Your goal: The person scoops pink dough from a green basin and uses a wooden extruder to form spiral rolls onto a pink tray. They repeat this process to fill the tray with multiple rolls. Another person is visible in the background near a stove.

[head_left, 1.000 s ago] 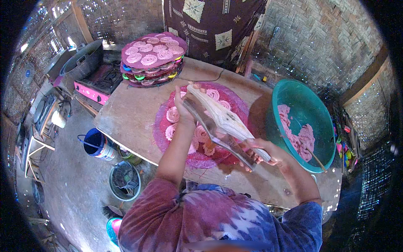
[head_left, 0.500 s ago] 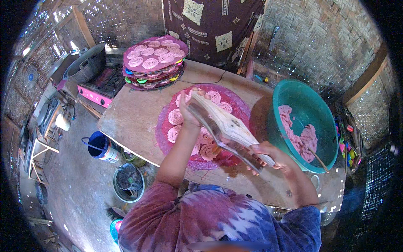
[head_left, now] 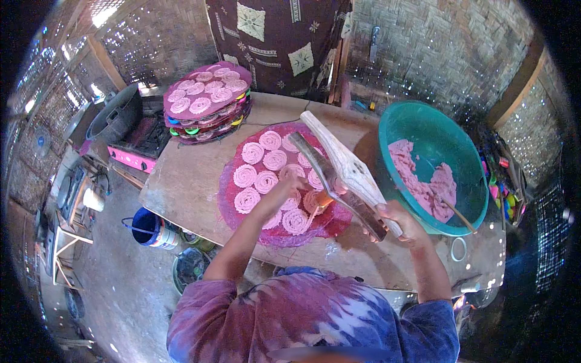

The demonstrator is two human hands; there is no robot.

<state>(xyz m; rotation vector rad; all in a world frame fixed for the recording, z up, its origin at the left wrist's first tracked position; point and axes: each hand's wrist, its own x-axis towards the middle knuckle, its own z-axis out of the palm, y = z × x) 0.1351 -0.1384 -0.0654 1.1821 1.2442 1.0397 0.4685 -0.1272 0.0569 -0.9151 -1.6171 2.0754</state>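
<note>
A wooden press [head_left: 345, 163] made of two long bars slants over a purple-pink round tray [head_left: 229, 202]. My right hand [head_left: 402, 222] is closed around its lower right end, where the bars come close together. Their upper left ends stand apart. An orange cylinder [head_left: 321, 199] sits beneath the press, close to the spirals. My left hand [head_left: 287, 192] is off the press, its fingers stretched over the dough, near the cylinder. Several pink dough spirals [head_left: 246, 175] lie on the tray; the press and my left hand hide part of them.
At the right stands a green basin [head_left: 393, 181] with pink dough [head_left: 439, 187] and a wooden stick. Stacked trays of spirals [head_left: 206, 91] stand far left on the table, beside a pink stove [head_left: 130, 158]. A blue bucket [head_left: 151, 233] is on the floor, left.
My left hand has let go of the press's upper end and come down toward the spirals. The bars have spread apart there. My right hand keeps its hold.
</note>
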